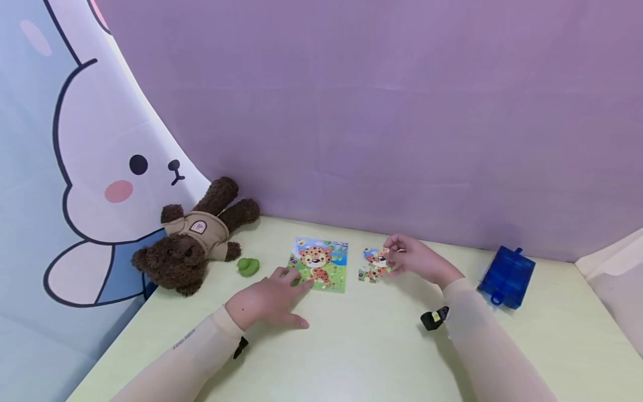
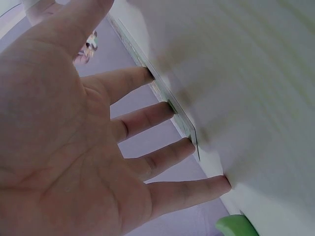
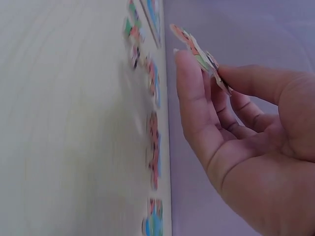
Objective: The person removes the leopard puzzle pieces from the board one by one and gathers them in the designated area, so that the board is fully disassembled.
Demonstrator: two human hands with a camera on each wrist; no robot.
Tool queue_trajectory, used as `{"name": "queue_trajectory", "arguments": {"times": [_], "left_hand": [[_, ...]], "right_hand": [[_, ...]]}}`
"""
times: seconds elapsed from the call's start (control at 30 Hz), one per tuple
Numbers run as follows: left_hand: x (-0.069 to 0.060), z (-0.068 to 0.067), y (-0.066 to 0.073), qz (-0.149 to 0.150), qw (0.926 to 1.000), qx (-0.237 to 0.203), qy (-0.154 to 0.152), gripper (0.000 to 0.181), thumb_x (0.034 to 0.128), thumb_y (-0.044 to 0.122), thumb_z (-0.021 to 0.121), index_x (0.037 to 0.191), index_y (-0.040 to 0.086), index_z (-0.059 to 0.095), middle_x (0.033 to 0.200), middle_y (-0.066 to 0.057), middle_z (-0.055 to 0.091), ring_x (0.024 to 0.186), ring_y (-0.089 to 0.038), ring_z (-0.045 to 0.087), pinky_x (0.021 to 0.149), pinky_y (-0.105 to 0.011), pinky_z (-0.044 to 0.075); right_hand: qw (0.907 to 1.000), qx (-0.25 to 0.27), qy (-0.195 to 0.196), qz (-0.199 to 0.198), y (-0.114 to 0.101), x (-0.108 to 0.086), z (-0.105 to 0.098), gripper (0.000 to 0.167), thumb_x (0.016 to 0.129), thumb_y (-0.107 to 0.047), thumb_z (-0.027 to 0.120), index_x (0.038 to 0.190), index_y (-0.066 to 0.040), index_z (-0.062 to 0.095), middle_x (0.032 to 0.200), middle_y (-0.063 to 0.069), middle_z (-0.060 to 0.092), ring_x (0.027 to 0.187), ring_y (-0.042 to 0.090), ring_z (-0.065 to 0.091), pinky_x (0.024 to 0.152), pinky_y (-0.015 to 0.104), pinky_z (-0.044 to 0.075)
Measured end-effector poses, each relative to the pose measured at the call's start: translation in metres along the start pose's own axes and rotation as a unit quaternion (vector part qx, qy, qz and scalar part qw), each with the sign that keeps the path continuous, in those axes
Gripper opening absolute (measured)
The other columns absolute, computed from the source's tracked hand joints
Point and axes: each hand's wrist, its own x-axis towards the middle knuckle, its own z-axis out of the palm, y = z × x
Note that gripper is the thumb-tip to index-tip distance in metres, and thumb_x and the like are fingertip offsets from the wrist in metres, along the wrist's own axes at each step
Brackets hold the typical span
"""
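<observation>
your left hand (image 1: 268,296) rests straight-fingered on the leopard board (image 1: 336,269), your right hand (image 1: 419,261) pinches a puzzle bit (image 3: 197,53), and some pieces (image 1: 370,274) still sit apart, so not done imo.

We've got a brown teddy bear (image 1: 171,262) in a tan shirt flopped at the table's (image 1: 361,357) left side, a little green lumpy thing (image 1: 248,267) near its paw. Way over right we see a see-through blue container (image 1: 507,279). Behind, there's a purple backdrop (image 1: 351,111) plus a big cartoon bunny (image 1: 100,134).
</observation>
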Motion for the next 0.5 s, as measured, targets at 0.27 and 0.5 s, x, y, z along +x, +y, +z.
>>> {"name": "queue_trajectory", "arguments": {"times": [0.27, 0.5], "left_hand": [[-0.001, 0.001, 0.000, 0.001, 1.0000, 0.001, 0.001, 0.099, 0.0905, 0.076, 0.067, 0.169, 0.026, 0.034, 0.163, -0.009, 0.041, 0.153, -0.041, 0.039, 0.113, -0.057, 0.056], [-0.001, 0.000, 0.000, 0.001, 1.0000, 0.002, 0.001, 0.099, 0.0907, 0.077, 0.066, 0.169, 0.026, 0.033, 0.163, -0.008, 0.041, 0.154, -0.041, 0.039, 0.115, -0.056, 0.054]], "right_hand": [[0.9993, -0.018, -0.016, 0.029, 0.013, -0.010, -0.008, 0.030, 0.110, -0.015, 0.059, 0.132, 0.003, 0.050, 0.118, 0.019, 0.058, 0.090, 0.030, 0.078, 0.090, 0.042, 0.068], [0.9968, -0.064, -0.021, 0.042, 0.019, -0.014, -0.011, 0.026, 0.108, -0.012, 0.060, 0.130, 0.001, 0.053, 0.109, 0.014, 0.060, 0.085, 0.023, 0.068, 0.079, 0.036, 0.065]]}}
